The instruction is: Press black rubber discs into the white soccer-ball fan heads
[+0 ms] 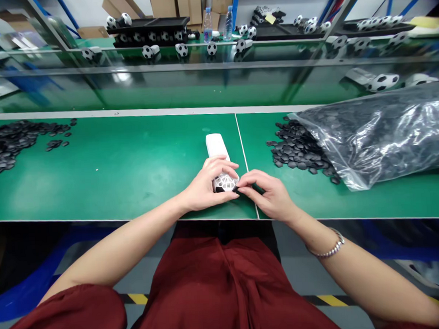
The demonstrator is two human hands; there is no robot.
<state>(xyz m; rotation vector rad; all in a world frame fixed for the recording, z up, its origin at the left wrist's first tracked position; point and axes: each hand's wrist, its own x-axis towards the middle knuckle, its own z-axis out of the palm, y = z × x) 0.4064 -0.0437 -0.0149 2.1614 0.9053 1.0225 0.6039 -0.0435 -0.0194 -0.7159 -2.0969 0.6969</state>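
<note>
A white soccer-ball-shaped piece [226, 182] with an open lattice pattern lies near the table's front edge, joined to or touching a white oblong body [216, 145]. My left hand [211, 184] curls around the ball piece, thumb in front and fingers behind. With fingertips pinched together, my right hand [267, 194] presses a small black piece against the ball's right side. Most of that black piece is hidden by the fingers.
Loose black pieces [295, 148] spill from a clear plastic bag [383, 131] on the right. Another black heap [10, 141] lies far left. Beyond a pale rail [146, 112], soccer-ball items [182, 49] line a shelf with black trays [149, 25] and two water bottles [207, 25].
</note>
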